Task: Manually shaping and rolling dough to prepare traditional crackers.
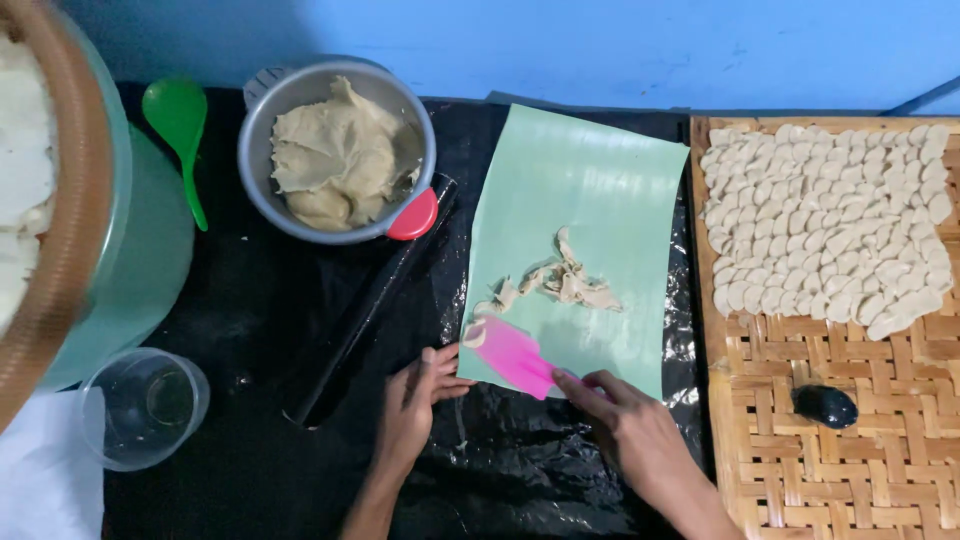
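Observation:
A pale green sheet (590, 190) lies on black plastic, with a small heap of beige dough scraps (565, 282) near its middle. My right hand (630, 430) holds a pink scraper (515, 355) whose blade rests on the sheet's near left corner, beside a loose dough scrap. My left hand (415, 400) rests on the black plastic just left of that corner, its fingertips at the sheet's edge.
A metal pot of beige dough (340, 150) stands at the back, a black rolling pin (370, 305) lying beside it. A green spoon (180, 130), a clear cup (145, 405) and a teal tub (150, 250) are left. A woven tray (830, 470) with several dough pieces and a dark object (825, 405) is right.

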